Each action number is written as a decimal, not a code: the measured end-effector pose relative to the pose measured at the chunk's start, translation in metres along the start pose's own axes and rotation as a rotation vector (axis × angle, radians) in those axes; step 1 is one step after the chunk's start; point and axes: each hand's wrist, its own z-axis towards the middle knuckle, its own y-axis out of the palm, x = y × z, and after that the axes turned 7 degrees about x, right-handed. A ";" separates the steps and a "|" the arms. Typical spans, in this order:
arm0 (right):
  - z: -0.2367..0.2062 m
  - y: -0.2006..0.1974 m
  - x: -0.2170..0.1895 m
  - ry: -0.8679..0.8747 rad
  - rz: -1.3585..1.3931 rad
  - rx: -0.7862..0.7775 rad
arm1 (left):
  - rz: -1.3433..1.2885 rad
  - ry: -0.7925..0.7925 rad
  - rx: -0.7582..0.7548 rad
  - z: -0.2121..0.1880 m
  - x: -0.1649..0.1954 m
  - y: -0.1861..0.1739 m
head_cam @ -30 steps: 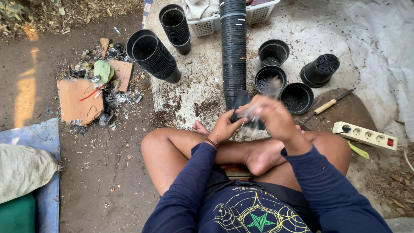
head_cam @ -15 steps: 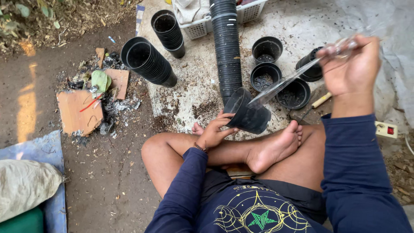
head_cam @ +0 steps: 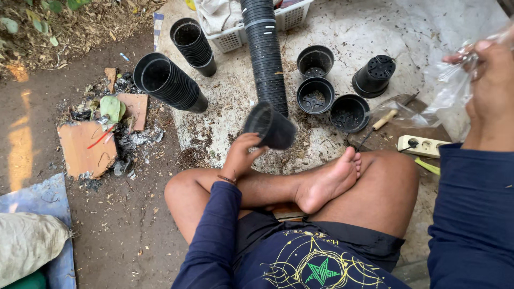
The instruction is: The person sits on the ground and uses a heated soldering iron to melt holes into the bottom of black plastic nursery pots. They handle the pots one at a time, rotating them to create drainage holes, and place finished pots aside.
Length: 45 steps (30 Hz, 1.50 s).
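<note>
Dirt-strewn ground sheet [head_cam: 369, 37] spreads beneath crossed legs, where the left hand [head_cam: 241, 155] pinches a tilted black nursery pot [head_cam: 272, 126] just below the long pot stack [head_cam: 265, 53], a light grip that may slip, while the right hand [head_cam: 490, 91] clutches a thin clear plastic bag [head_cam: 447, 85] that could tear.

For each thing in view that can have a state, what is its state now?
Left hand: gripping a single black plastic pot, tipped on its side.
Right hand: raised, pinching a crumpled clear plastic bag.
Long stack of black pots: lying flat.
Two shorter pot stacks: lying tilted, mouths open.
Three loose black pots: upright.
One black pot: upside down, tilted.
White power strip: nothing plugged into the visible sockets.
</note>
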 end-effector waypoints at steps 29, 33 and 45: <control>-0.128 0.211 0.129 0.401 0.295 -0.611 | -0.621 -0.399 -0.130 0.028 0.002 0.018; -0.147 0.229 0.163 0.705 0.573 -0.536 | -1.065 -0.497 -0.233 0.026 0.000 0.040; -0.119 0.198 0.179 0.280 -0.421 -0.405 | -0.956 -0.617 0.317 0.040 -0.043 0.033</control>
